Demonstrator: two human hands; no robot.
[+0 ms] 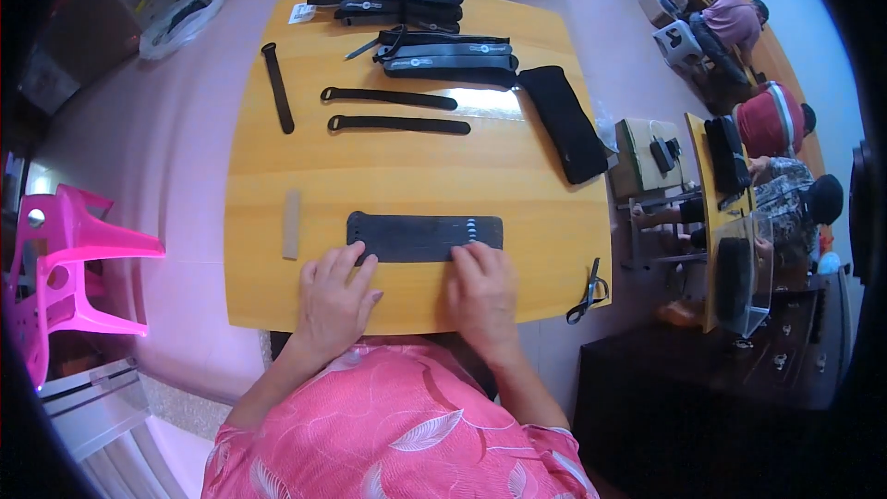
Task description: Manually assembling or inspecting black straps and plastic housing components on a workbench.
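A flat, dark rectangular piece [407,237], seemingly straps lying side by side, rests lengthwise on the table in front of me. A row of small pale marks crosses it near its right end. My left hand [334,300] touches its lower left corner, the fingertips on the edge and the thumb apart. At the lower right edge, the bent fingers of my right hand [482,291] press together on the piece; their undersides are hidden. A narrow tan strip [291,225] lies left of it.
On the wooden table [416,176] are several loose black straps [397,125], bundled grey-and-black straps [448,57], a long black bundle [564,125] and scissors [587,293]. A pink stool [74,268] stands at left; people [781,120] sit at right beside a side table.
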